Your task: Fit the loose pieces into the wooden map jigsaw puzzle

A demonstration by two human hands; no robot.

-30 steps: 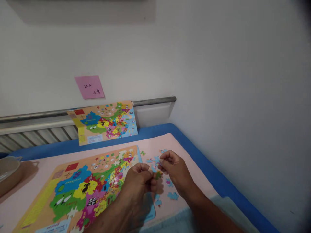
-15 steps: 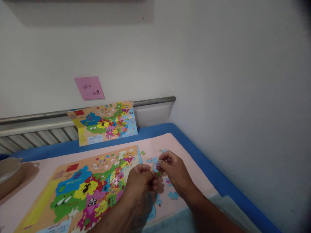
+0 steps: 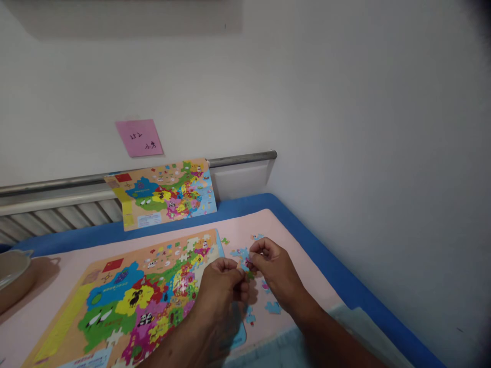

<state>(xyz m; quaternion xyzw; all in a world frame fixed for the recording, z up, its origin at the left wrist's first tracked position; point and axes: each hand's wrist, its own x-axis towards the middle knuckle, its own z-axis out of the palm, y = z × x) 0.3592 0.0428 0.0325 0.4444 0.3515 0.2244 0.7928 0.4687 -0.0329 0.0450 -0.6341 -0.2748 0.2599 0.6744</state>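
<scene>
My right hand (image 3: pixel 275 268) pinches a small jigsaw piece (image 3: pixel 248 262) with pink and purple on it, above the pink tabletop. Just left of it, my left hand (image 3: pixel 222 286) is closed, thumb against fingers; anything in that grip is hidden. Beneath my left wrist lies a colourful map jigsaw (image 3: pixel 130 253), mostly filled, with pale gaps along its right side and top. Around my hands are several loose pieces, among them a light blue one (image 3: pixel 273 307), a green one (image 3: pixel 225 240) and a blue one with a red spot (image 3: pixel 250 315).
A printed map sheet (image 3: pixel 178 197) leans upright at the back, below a metal pipe (image 3: pixel 245 159) and a pink note (image 3: pixel 140 138). At the left stands a pale basin (image 3: pixel 15 278). A blue border (image 3: pixel 318 263) edges the table beside the right wall. Sheer bluish material (image 3: pixel 276 352) lies in front.
Both hands hold nearly the same pose and place. The view has shifted very slightly; no piece has visibly been moved.
</scene>
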